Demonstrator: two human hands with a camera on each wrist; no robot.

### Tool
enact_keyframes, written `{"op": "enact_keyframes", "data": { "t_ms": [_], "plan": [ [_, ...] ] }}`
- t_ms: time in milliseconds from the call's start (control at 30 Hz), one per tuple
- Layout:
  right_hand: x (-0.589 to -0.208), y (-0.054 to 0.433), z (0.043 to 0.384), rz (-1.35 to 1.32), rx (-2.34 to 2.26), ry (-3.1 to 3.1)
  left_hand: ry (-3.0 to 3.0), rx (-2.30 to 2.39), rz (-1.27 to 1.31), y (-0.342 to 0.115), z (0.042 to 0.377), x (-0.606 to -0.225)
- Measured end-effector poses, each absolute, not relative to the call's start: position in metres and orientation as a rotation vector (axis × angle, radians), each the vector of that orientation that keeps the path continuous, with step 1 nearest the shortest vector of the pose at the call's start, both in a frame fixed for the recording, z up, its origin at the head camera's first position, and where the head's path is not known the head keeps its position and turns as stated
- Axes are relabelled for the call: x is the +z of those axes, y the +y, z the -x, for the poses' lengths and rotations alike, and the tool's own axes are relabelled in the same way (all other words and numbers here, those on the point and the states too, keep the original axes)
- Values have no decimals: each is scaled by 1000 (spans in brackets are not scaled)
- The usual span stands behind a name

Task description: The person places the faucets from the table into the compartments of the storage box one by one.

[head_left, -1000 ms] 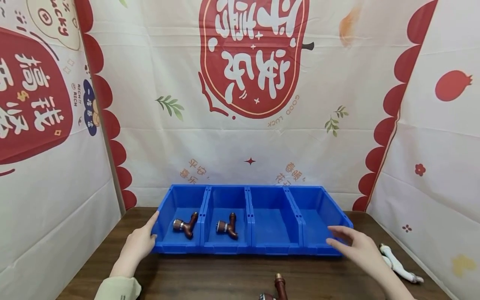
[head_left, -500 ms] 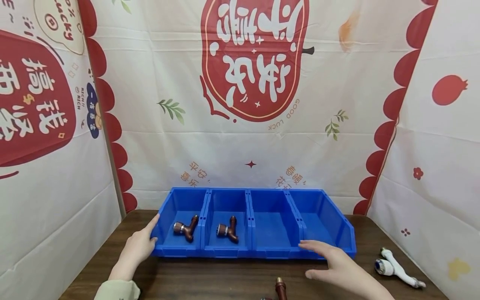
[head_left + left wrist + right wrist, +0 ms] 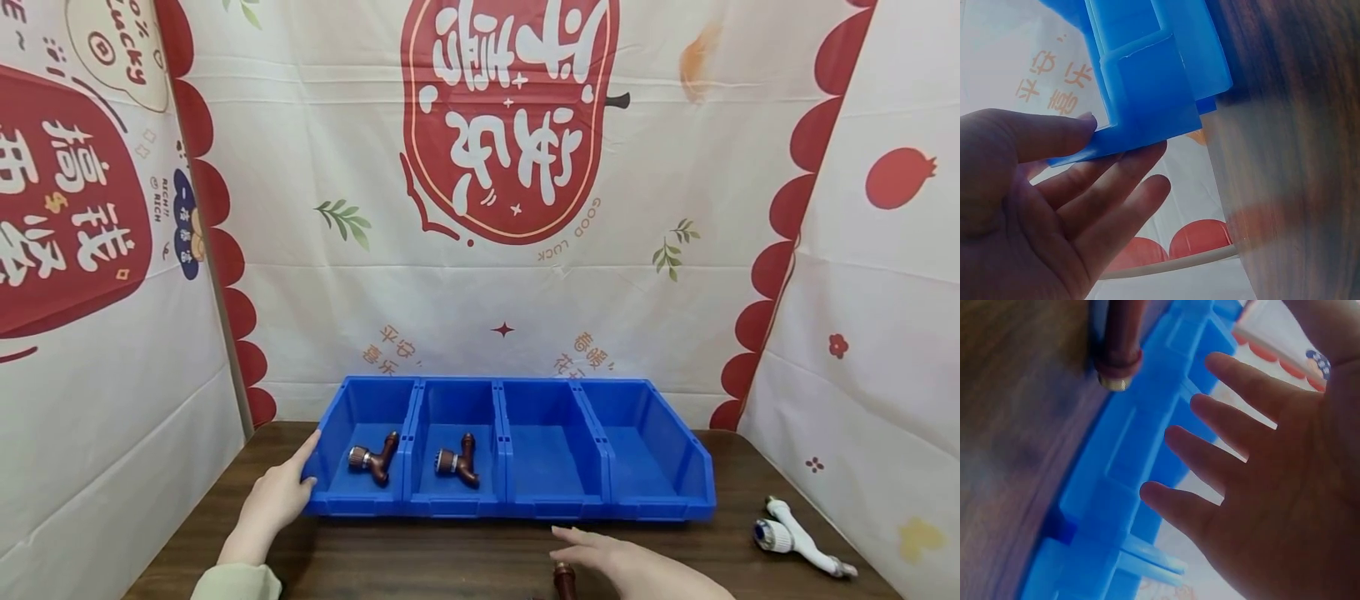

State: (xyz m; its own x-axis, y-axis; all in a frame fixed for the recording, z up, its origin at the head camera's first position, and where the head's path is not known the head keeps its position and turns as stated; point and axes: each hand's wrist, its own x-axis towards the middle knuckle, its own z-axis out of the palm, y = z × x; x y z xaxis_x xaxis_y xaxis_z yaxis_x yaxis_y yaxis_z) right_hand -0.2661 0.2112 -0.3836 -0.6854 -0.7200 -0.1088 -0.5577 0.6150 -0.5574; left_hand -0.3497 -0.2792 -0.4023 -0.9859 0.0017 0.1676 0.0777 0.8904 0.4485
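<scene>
While our left hand (image 3: 272, 498) pinches the left wall of the blue plastic four-compartment bin (image 3: 555, 507), our right hand (image 3: 637, 571), fingers straight and spread, hovers just by a brown faucet with a brass-coloured tip (image 3: 564, 581), partly hidden at the front of the dark wooden table (image 3: 420, 554). Around us, two matching brown faucets (image 3: 380, 465) (image 3: 459, 463) occupy the two left compartments, and a white faucet (image 3: 800, 539) lies right of the bin, near the printed cloth wall (image 3: 862, 400). Tabletop separates the bin's front edge from our right hand.
</scene>
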Motion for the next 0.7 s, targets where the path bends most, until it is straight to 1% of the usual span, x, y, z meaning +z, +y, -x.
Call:
{"op": "enact_keyframes", "data": {
  "t_ms": [100,167,333,400,467,600,667,700],
  "plan": [
    [-396,211,273,1101,-643,2486,-2901,-696,47,-280,348,-402],
    [-414,214,284,1170,-610,2458,-2904,-695,36,-281,347,-401],
    [-497,237,326,1384,-572,2392,-2909,-686,34,-282,346,-403],
    [-512,240,331,1404,-562,2389,-2914,-683,33,-282,345,-404],
    [-508,236,326,1420,-533,2407,-2919,-683,26,-282,345,-404],
    [-464,219,300,1515,-480,2455,-2917,-678,20,-280,346,-402],
    [-448,215,292,1581,-469,2460,-2914,-675,21,-279,346,-400],
    [-439,213,287,1569,-479,2460,-2914,-675,24,-278,346,-400]
  ]
}}
